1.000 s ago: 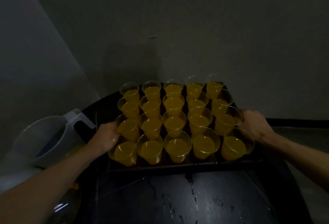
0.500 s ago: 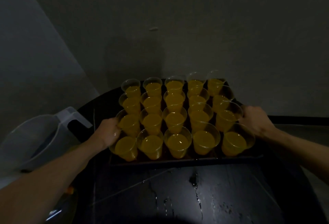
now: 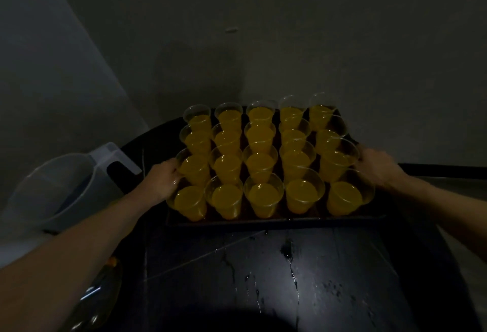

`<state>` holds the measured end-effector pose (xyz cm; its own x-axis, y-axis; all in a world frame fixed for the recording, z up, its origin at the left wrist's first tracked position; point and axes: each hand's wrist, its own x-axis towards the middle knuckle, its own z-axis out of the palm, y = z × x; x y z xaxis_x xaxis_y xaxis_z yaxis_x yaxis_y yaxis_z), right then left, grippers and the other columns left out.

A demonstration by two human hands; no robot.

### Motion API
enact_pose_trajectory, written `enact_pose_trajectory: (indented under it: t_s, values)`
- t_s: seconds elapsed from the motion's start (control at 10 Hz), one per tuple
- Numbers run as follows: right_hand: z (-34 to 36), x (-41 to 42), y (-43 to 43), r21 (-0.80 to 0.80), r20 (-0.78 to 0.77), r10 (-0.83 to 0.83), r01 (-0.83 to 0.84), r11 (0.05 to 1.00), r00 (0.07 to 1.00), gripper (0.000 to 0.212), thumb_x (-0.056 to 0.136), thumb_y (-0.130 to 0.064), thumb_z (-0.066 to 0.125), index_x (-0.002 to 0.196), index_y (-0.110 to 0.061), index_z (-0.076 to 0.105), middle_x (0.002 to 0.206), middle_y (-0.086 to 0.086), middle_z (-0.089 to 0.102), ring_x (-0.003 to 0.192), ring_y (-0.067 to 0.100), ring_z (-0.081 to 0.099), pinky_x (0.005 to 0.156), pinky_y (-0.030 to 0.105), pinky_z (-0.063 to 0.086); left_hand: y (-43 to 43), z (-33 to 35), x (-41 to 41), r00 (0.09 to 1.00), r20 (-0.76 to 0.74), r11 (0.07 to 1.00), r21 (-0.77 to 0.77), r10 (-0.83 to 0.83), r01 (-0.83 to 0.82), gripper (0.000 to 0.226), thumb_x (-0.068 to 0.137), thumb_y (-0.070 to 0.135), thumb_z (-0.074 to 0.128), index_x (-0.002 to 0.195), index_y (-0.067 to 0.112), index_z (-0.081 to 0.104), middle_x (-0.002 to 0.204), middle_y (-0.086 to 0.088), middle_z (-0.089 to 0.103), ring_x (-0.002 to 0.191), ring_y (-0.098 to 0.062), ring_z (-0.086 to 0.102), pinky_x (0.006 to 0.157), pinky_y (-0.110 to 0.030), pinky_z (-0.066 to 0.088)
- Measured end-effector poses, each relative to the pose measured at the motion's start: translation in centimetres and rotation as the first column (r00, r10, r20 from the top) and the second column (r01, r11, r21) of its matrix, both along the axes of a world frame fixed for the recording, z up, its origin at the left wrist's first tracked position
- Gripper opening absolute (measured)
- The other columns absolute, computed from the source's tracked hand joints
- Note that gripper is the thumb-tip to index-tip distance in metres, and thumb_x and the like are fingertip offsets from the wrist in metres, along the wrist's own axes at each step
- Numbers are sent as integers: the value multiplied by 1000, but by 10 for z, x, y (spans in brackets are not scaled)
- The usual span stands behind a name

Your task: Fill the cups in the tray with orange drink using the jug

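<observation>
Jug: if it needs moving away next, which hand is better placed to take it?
Left, probably. The left hand holds the left edge of the tray, beside the jug, whose handle faces it. The right hand holds the opposite edge and would have to cross the filled cups.

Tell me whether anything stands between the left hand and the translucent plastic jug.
Nothing visible: the left hand grips the dark tray at its left edge; the translucent plastic jug stands just left of it.
</observation>
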<state>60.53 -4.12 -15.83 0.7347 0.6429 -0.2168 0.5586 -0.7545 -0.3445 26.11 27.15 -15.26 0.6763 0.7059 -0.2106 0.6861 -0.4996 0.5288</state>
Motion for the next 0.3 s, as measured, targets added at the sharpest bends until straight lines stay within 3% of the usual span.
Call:
enact_pose_trajectory:
  t_s: [0.1, 0.2, 0.3]
  values:
    - [17, -8, -3, 24, -142, -36, 40, 999, 989, 69, 92, -69, 26, 106, -8, 57, 100, 16, 65, 93, 34, 64, 87, 50, 52, -2, 3, -1, 998, -24, 996, -57, 65, -67, 24, 109, 25, 40, 99, 9, 54, 91, -3, 57, 85, -19, 56, 63, -22, 42]
    - [26, -10, -13, -16, -167, -74, 72, 997, 983, 90, 78, -81, 16, 118, -11, 55, 102, 17, 66, 80, 31, 69, 71, 46, 60, 0, 9, -2, 984, -65, 980, -103, 164, -170, 36, 110, 36, 34, 100, 9, 56, 96, -8, 60, 85, -21, 57, 68, -32, 44]
    - [38, -19, -25, -108, -138, -208, 194, 975, 968, 62, 101, -62, 23, 131, -13, 46, 98, 17, 63, 69, 29, 69, 51, 35, 58, -3, 19, -10, 931, 27, 881, -333, 364, -335, 33, 111, 25, 35, 93, 5, 55, 86, -14, 58, 78, -27, 57, 75, -42, 54]
